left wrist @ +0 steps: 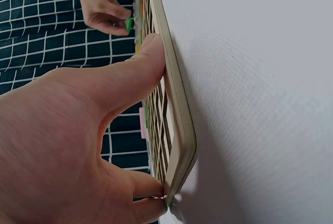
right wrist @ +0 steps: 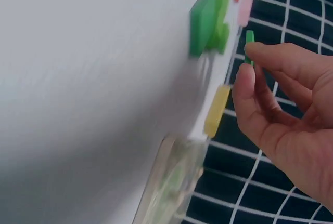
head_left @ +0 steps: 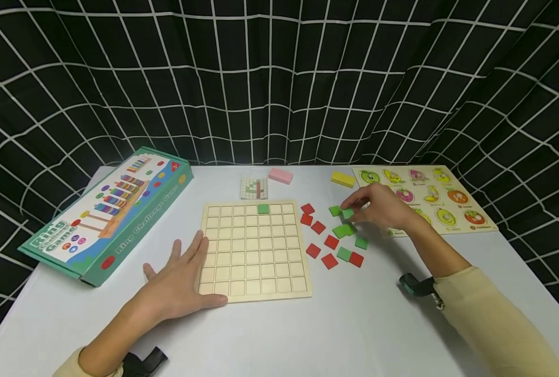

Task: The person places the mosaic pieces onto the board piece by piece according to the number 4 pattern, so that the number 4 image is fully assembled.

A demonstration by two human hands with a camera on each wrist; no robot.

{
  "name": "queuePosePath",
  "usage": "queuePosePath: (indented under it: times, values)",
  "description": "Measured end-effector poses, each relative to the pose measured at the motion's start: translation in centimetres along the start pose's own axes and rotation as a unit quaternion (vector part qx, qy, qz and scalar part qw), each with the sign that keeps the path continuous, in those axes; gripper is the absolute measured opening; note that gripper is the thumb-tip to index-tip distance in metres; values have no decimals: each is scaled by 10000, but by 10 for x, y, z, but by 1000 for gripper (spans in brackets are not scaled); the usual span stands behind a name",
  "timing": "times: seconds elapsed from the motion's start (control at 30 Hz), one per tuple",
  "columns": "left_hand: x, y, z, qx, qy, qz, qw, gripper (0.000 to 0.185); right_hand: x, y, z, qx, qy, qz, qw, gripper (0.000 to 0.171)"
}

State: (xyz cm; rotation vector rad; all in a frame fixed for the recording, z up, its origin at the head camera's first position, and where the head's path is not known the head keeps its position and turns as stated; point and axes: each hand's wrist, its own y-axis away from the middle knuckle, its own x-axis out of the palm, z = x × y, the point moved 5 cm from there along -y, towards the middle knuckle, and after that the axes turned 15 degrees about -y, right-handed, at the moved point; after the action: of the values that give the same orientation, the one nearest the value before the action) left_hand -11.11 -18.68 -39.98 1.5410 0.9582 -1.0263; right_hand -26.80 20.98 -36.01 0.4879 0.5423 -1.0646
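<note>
A wooden grid board [head_left: 239, 258] lies flat on the table, with one green tile [head_left: 263, 209] in a top-row square. My left hand [head_left: 178, 285] rests at the board's lower left corner, fingers spread. Its thumb touches the near edge and its fingertips the left side. Between thumb and fingertips, my right hand [head_left: 378, 206] pinches a green square tile [right wrist: 250, 40], raised above the table. Below that hand lie several loose green tiles [head_left: 344, 254], mixed with several red tiles [head_left: 329, 261] along the board's right side.
A small pattern card [head_left: 254, 188] lies behind the board. Near it are a pink block [head_left: 280, 176] and, farther right, a yellow block [head_left: 343, 179]. A fruit picture board [head_left: 454, 214] occupies the right back. On the left sits a green game box [head_left: 133, 225].
</note>
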Motion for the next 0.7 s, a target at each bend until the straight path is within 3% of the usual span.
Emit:
queuePosePath:
  times: [0.7]
  values:
    - [-1, 0, 0, 33, 5, -5, 10000, 136, 57, -18, 63, 147, -856, -50, 9962, 25]
